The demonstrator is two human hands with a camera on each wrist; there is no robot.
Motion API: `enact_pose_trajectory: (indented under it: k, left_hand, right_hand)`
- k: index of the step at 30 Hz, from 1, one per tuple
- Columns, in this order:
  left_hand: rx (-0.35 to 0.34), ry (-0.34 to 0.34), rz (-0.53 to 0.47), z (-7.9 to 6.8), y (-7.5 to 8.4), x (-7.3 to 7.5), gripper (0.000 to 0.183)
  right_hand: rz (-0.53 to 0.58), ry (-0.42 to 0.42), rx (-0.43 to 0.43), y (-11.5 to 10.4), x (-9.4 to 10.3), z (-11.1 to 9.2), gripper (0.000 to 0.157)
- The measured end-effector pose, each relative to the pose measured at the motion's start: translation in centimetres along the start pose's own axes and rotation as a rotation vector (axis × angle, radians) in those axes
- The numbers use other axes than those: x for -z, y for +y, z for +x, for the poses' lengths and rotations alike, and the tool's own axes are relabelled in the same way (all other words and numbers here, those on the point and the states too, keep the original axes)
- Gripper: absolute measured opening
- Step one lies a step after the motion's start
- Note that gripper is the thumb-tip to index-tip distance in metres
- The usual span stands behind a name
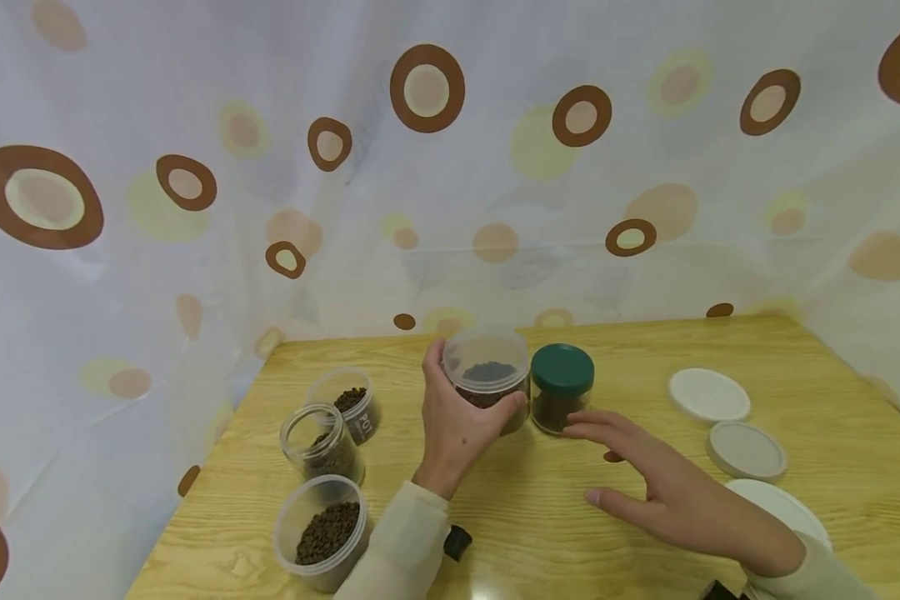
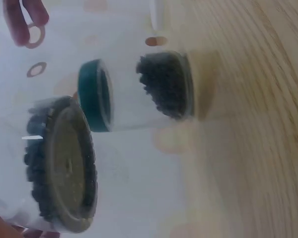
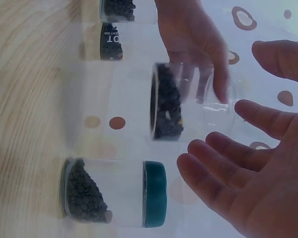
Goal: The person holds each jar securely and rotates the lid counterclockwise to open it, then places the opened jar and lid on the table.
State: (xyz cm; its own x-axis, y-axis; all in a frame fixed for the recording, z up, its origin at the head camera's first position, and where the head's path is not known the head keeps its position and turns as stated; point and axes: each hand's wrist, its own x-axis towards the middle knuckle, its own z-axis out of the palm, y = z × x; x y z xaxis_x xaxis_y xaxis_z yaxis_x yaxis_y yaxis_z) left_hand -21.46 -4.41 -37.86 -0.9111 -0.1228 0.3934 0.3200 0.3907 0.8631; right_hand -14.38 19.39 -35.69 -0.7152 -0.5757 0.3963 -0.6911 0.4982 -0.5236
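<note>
My left hand [image 1: 461, 429] grips a clear plastic jar [image 1: 486, 358] from its near left side. Dark brown pellets lie in the bottom of it, and its underside [image 2: 69, 166] hangs above the table in the left wrist view. Just right of it, a clear jar with a green lid [image 1: 562, 371] stands upright on the table, partly filled with dark pellets [image 3: 84, 196]. Nearest to that lidded jar is my right hand [image 1: 667, 492], its fingers spread and holding nothing. In the right wrist view its fingertips point toward the held jar.
At the left stand several lidless containers of pellets: a tub marked POT [image 1: 360, 417], a glass jar [image 1: 330, 454] and a round plastic tub [image 1: 322, 533]. White lids [image 1: 708, 394] and a beige lid [image 1: 746, 452] lie at the right. A patterned curtain [image 1: 495, 167] hangs behind the wooden table [image 1: 510, 517].
</note>
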Motion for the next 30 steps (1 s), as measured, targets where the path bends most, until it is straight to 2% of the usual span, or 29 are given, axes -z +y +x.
enact_pose_trajectory:
  k: [4,10,17,25,30]
  left_hand:
    - [-0.068,-0.036,-0.056,-0.4,1.0,0.5,0.112]
    - [-0.155,-0.097,-0.097,-0.5,2.1,1.0,0.095]
    - [-0.21,-0.129,0.009,-1.0,2.3,1.4,0.097]
    - [-0.292,-0.189,0.014,-1.7,2.8,1.5,0.103]
    - [-0.284,-0.209,0.036,-2.0,3.1,1.8,0.102]
  right_hand:
    - [0.007,0.011,-0.001,-0.1,0.4,0.1,0.061]
    - [-0.005,0.049,0.025,-0.1,0.8,0.2,0.065]
    - [-0.014,0.091,0.071,-0.1,1.1,0.0,0.067]
    - [0.003,0.116,0.042,-0.5,1.6,0.5,0.063]
    - [0.016,0.176,0.048,-0.6,1.5,1.0,0.057]
